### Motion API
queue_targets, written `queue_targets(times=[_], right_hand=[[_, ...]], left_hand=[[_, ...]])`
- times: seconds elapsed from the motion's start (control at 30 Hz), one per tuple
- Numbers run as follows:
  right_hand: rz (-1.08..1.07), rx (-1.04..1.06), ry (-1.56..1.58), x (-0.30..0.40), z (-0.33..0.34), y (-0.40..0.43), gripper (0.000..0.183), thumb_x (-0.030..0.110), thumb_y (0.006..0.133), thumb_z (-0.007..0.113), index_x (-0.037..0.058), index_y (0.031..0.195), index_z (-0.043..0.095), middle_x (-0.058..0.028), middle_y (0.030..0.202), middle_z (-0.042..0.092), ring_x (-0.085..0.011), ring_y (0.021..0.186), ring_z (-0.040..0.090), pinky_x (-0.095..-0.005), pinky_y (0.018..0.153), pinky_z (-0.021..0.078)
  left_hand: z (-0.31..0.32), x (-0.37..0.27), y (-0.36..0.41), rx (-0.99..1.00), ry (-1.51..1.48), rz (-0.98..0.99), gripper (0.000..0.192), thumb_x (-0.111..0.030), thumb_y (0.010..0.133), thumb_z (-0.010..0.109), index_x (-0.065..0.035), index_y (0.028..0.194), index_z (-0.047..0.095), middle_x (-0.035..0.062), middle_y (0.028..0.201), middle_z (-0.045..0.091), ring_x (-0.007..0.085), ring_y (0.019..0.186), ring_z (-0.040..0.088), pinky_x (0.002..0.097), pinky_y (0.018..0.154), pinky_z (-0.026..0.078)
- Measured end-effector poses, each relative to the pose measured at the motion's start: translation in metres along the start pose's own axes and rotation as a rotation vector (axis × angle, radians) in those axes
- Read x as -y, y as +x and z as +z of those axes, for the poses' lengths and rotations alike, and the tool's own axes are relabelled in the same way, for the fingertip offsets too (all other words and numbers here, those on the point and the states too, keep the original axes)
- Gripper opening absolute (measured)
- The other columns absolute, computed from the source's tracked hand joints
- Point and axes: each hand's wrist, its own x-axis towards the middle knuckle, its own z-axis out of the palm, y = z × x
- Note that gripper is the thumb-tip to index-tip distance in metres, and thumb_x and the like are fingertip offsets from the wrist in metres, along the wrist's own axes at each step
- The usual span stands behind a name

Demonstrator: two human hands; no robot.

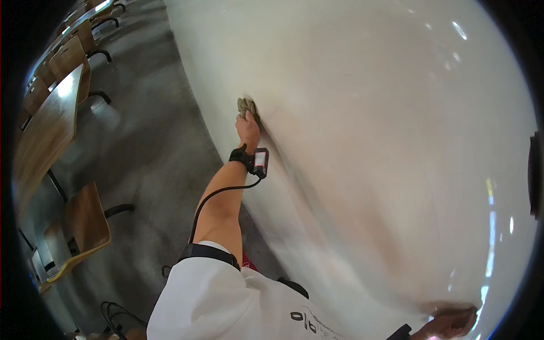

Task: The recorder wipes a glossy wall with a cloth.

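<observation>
My left hand (248, 127) grips a crumpled olive-brown cloth (246, 106) and presses it to a glossy white wall (352, 140). That arm is stretched out, with a strapped black device (260, 162) on the wrist and a cable running up to a band on the sleeve. At the lower right edge, my right hand (457, 321) is at the wall with its fingers bent. Shadow and blur there hide whether it holds anything.
Left of the wall is a grey concrete floor (148, 140). A wooden table (53, 114) and a wooden chair (87, 219) stand beyond it, with several more chairs (70, 57) farther off. Black cables (114, 316) show at the lower left.
</observation>
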Motion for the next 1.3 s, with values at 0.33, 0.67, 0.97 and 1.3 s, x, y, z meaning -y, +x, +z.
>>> queue_targets(times=[0.33, 0.67, 0.97, 1.3], right_hand=[[-0.122, -0.172, -0.075, -0.004, 0.020, -0.010, 0.020, 0.017, 0.087, 0.054, -0.0011, 0.091, 0.047, -0.0112, 0.086, 0.046, -0.0239, 0.077, 0.047, -0.0367, 0.067, 0.0414], [-0.281, 0.152, -0.252, 0.054, 0.011, -0.029, 0.017, 0.009, 0.086, 0.047, -0.0032, 0.098, 0.049, -0.0183, 0.099, 0.049, -0.0316, 0.087, 0.052, -0.0396, 0.073, 0.0467], [-0.245, 0.214, 0.054, 0.132, 0.065, -0.006, 0.019, -0.003, 0.084, 0.048, -0.0023, 0.103, 0.051, -0.0205, 0.109, 0.047, -0.0300, 0.097, 0.052, -0.0364, 0.077, 0.0504], [-0.579, 0.044, 0.046, 0.237, 0.162, 0.118, 0.017, 0.018, 0.087, 0.052, 0.0015, 0.085, 0.052, -0.0117, 0.084, 0.055, -0.0241, 0.072, 0.055, -0.0349, 0.061, 0.0453]], left_hand=[[0.015, 0.073, -0.134, -0.029, -0.008, -0.356, 0.046, -0.031, 0.088, 0.042, 0.0115, 0.104, 0.042, 0.0292, 0.106, 0.045, 0.0413, 0.100, 0.042, 0.0458, 0.087, 0.033], [0.005, -0.194, -0.105, 0.025, -0.117, 0.585, 0.032, -0.023, 0.085, 0.047, 0.0034, 0.103, 0.043, 0.0196, 0.100, 0.044, 0.0326, 0.097, 0.038, 0.0399, 0.087, 0.031], [0.008, -0.087, -0.074, -0.095, -0.028, 0.356, 0.035, -0.022, 0.087, 0.045, 0.0020, 0.112, 0.039, 0.0190, 0.114, 0.042, 0.0341, 0.108, 0.035, 0.0431, 0.093, 0.025], [0.028, 0.049, 0.035, -0.223, 0.099, -0.485, 0.051, -0.038, 0.088, 0.039, 0.0057, 0.115, 0.037, 0.0272, 0.112, 0.045, 0.0421, 0.103, 0.044, 0.0473, 0.086, 0.036]])
